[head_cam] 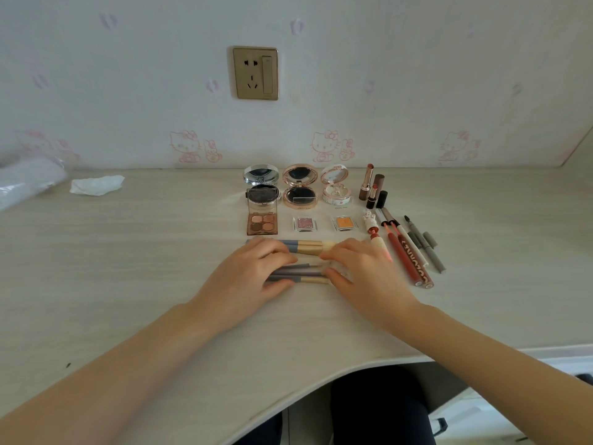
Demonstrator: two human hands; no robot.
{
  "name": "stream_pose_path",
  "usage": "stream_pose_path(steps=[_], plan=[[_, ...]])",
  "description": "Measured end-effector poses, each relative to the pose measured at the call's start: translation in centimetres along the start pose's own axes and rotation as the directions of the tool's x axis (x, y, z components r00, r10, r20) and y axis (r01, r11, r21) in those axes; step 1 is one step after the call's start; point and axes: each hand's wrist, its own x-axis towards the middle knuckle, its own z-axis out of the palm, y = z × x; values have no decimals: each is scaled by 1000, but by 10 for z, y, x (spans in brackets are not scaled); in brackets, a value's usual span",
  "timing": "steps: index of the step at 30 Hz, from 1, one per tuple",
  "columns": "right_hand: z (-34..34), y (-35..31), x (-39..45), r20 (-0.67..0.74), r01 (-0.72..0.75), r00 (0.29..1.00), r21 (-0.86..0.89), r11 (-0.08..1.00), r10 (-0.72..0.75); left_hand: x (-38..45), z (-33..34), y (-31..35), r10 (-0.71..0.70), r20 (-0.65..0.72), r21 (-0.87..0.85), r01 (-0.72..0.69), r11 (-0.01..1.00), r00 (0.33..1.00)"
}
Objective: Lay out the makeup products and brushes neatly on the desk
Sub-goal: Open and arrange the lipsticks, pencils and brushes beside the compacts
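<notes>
Several makeup brushes [308, 272] with blue-grey handles lie side by side on the pale wooden desk [128, 268]. My left hand [253, 277] covers their handle ends and my right hand [362, 271] covers their bristle ends, fingers slightly bent over them. Behind the brushes sit an eyeshadow palette [262, 223], a pink single shadow [305, 224] and an orange one [344, 223]. Three open compacts [298, 189] stand in a row further back. To the right stand lipsticks [372, 187], with lip glosses and pencils [410, 248] lying beside them.
A crumpled white tissue [96, 185] and a clear plastic bag [25, 181] lie at the desk's far left. A wall socket [255, 73] is on the wall above. The desk's front edge curves inward over my legs [378, 409].
</notes>
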Motion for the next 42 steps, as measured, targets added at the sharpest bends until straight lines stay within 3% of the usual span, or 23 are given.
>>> stream_pose_path(steps=[5, 11, 16, 22, 34, 42], plan=[[8, 9, -16, -123, 235, 960, -125, 964, -250, -15, -5, -20, -30, 28, -1, 30, 1000, 999], [22, 10, -1, -137, 269, 945, -185, 945, -296, -5, 2, -27, -51, 94, 7, 51, 999, 994], [25, 17, 12, -128, 251, 951, -217, 943, -282, 1, 9, -26, -115, 100, -88, 123, 988, 988], [28, 22, 16, -84, 260, 954, -237, 936, -286, -1, 9, -21, -95, 99, 5, 95, 995, 991], [29, 25, 14, -15, 240, 968, -229, 943, -250, -2, 7, -18, -141, 43, 6, 141, 990, 989], [17, 17, 3, -72, 191, 973, -278, 941, -219, -2, 4, -12, -140, 32, 44, 138, 989, 990]])
